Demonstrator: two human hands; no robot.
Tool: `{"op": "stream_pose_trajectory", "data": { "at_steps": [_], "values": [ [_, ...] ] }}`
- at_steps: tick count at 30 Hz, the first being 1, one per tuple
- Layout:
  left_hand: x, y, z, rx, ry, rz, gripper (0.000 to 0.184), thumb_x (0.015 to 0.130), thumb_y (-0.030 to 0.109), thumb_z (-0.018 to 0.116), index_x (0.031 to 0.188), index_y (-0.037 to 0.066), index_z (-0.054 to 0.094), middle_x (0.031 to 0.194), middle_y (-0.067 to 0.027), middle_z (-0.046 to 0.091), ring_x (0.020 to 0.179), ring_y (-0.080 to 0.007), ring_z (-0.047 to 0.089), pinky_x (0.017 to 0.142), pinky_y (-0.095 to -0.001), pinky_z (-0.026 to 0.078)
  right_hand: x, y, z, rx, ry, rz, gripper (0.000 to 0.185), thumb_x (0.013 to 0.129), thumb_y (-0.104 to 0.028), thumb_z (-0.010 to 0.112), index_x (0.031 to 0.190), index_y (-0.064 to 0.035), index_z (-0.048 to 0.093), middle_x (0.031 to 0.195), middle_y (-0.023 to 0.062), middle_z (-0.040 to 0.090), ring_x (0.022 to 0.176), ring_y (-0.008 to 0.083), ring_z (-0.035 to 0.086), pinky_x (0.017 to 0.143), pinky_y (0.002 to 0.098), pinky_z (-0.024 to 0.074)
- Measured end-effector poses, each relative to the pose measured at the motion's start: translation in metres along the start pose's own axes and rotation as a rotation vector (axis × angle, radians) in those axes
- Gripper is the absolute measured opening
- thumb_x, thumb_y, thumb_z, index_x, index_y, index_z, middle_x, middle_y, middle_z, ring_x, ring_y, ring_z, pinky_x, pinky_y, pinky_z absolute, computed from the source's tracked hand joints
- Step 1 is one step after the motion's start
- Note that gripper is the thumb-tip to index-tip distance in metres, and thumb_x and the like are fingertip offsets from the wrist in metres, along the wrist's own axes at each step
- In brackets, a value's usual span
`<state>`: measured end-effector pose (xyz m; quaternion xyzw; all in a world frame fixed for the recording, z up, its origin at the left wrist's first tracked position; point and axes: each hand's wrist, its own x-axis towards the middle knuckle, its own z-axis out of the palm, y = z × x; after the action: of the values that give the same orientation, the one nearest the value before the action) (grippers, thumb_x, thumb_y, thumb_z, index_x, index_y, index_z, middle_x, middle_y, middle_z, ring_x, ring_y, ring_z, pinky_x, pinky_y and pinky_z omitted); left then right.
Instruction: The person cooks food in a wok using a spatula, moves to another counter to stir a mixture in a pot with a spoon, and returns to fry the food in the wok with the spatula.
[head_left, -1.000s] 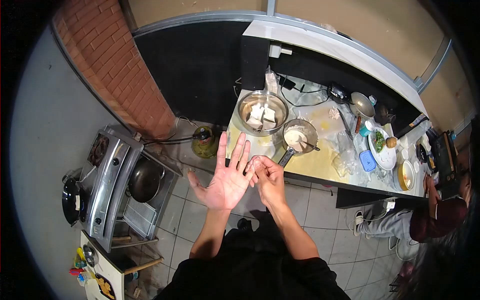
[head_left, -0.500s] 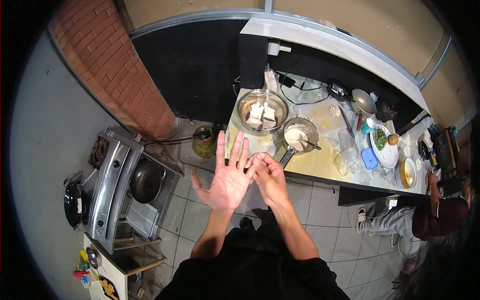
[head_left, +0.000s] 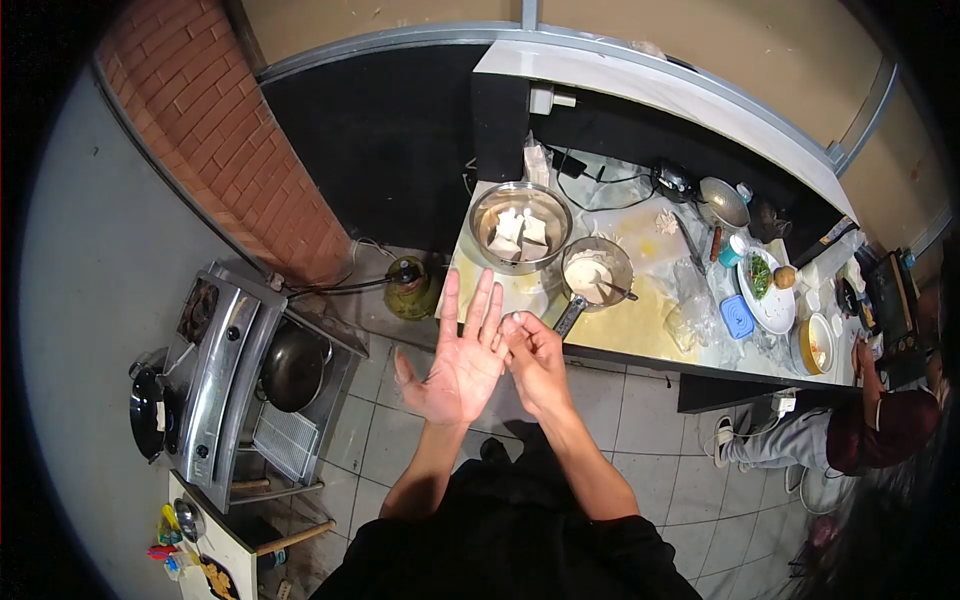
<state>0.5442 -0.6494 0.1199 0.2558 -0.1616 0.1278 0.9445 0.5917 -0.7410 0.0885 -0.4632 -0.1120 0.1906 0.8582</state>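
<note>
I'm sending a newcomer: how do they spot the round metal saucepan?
On the long, pale-topped counter, find the wide, shiny steel bowl of white chunks. The smaller saucepan beside it holds pale, creamy mixture; unlike the bowl, it has a long dark handle.

A red-brick column point(head_left: 225, 140) slants between a plain grey wall point(head_left: 85, 270) and a matte black wall panel point(head_left: 375, 150). Above the panel, beige wall panels point(head_left: 400, 12) sit in a grey metal frame point(head_left: 529, 14). A long, light-topped counter point(head_left: 645, 325) with a dark edge runs beneath a raised white ledge point(head_left: 650, 85) on black supports. Opposite stand a stainless-steel stove point(head_left: 222, 385) and a pale-topped table point(head_left: 240, 560) with wooden legs point(head_left: 296, 537). Light grey square floor tiles point(head_left: 645, 415) have dark joints; shadows fall across them.
</note>
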Motion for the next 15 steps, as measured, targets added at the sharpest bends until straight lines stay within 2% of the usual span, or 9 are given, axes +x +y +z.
{"op": "stream_pose_trajectory", "data": {
  "at_steps": [3,5,6,9,11,13,15],
  "values": [
    [-0.003,-0.004,0.002,0.055,-0.013,-0.030,0.109,0.075,0.076,0.053,0.155,0.022,0.004,0.160,-0.0167,-0.001,0.148,-0.0286,0.006,0.118,-0.0410,0.010,-0.001,0.001,0.005,-0.027,0.118,0.011,0.025,0.101,-0.023,0.053,0.087,-0.0043,0.062,0.069,-0.0060,0.054,0.059,0.0009,0.041,0.053,0.0189,0.0338],
    [-0.004,-0.009,-0.002,0.008,-0.002,-0.006,0.109,0.075,0.076,0.052,0.155,0.020,0.003,0.160,-0.0177,-0.001,0.148,-0.0286,0.005,0.118,-0.0390,0.009,0.000,0.004,0.000,-0.009,0.131,0.056,0.026,0.101,-0.022,0.052,0.090,-0.0022,0.065,0.075,-0.0056,0.058,0.063,0.0001,0.044,0.055,0.0183,0.0347],
    [-0.003,-0.010,0.002,0.018,-0.009,-0.016,0.109,0.076,0.076,0.050,0.155,0.018,0.002,0.160,-0.0184,-0.002,0.148,-0.0291,0.004,0.119,-0.0399,0.006,0.005,0.011,0.005,-0.028,0.197,-0.031,0.027,0.102,-0.023,0.051,0.094,-0.0018,0.067,0.078,-0.0054,0.061,0.064,-0.0002,0.045,0.054,0.0182,0.0343],
    [-0.005,-0.015,0.003,0.102,-0.019,-0.002,0.108,0.076,0.076,0.048,0.155,0.017,0.003,0.160,-0.0193,-0.002,0.148,-0.0299,0.003,0.119,-0.0418,0.004,0.007,0.013,0.001,-0.029,0.205,-0.002,0.028,0.102,-0.024,0.051,0.099,-0.0016,0.068,0.082,-0.0046,0.063,0.064,-0.0001,0.045,0.053,0.0183,0.0357],
    [-0.007,-0.016,0.002,0.088,-0.020,-0.012,0.109,0.076,0.077,0.047,0.155,0.016,0.003,0.160,-0.0192,-0.002,0.148,-0.0303,0.003,0.119,-0.0425,0.003,0.005,0.012,-0.014,-0.043,0.216,0.053,0.030,0.102,-0.026,0.050,0.093,-0.0024,0.066,0.078,-0.0032,0.061,0.060,0.0011,0.046,0.052,0.0201,0.0393],
    [-0.007,-0.017,-0.001,0.075,-0.019,-0.024,0.109,0.075,0.078,0.046,0.155,0.016,0.003,0.160,-0.0192,-0.002,0.148,-0.0306,0.003,0.119,-0.0433,0.002,0.005,0.007,-0.025,0.137,0.102,0.183,0.031,0.102,-0.027,0.050,0.086,-0.0032,0.063,0.074,-0.0007,0.059,0.058,0.0045,0.048,0.054,0.0220,0.0436],
    [-0.005,-0.015,-0.004,0.113,-0.037,0.001,0.102,0.081,0.072,0.045,0.155,0.013,0.004,0.159,-0.0209,0.002,0.148,-0.0323,0.003,0.119,-0.0461,0.005,0.009,0.011,-0.023,0.094,0.112,0.146,0.029,0.102,-0.025,0.049,0.088,-0.0041,0.063,0.075,-0.0003,0.059,0.061,0.0060,0.050,0.057,0.0239,0.0455]
  ]
}}
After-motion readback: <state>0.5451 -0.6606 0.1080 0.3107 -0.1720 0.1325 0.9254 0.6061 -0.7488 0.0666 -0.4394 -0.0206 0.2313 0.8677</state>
